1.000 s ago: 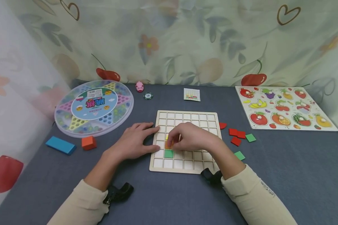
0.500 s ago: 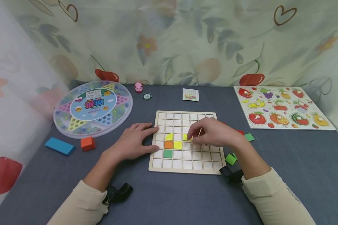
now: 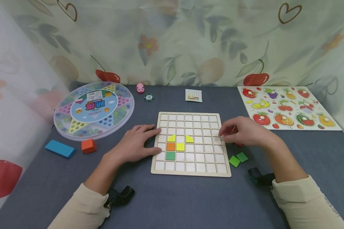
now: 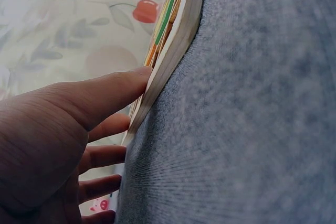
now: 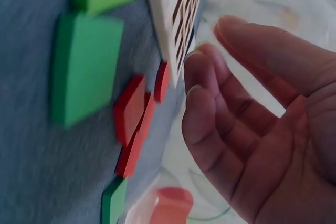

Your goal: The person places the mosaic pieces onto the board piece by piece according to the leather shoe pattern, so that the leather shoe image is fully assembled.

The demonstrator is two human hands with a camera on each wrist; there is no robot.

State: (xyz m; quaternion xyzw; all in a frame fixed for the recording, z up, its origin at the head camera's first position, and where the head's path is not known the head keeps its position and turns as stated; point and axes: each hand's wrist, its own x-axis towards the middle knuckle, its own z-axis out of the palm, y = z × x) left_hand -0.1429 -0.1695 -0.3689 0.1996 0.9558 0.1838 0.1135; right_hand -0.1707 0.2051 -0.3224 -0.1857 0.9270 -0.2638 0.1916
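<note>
Right now your right hand (image 3: 246, 132) hovers empty, fingers loosely curled, just above the red tiles (image 5: 134, 124) lying on the surface off the grid board's (image 3: 190, 171) right edge. Your left hand (image 3: 137, 143) lies flat, fingers straight, on the board's far left side.

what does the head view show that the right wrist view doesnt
Only the head view shows the left hand resting flat on the grid board's left edge, the coloured tiles set in the board (two yellow curved ones, an orange, a yellow and a green square), the round marble game box and the fruit puzzle.

Only the right wrist view shows the red tiles lying on the cloth beside the board's edge, with the palm empty.

Both show the right hand, the grid board and the loose green tiles.
</note>
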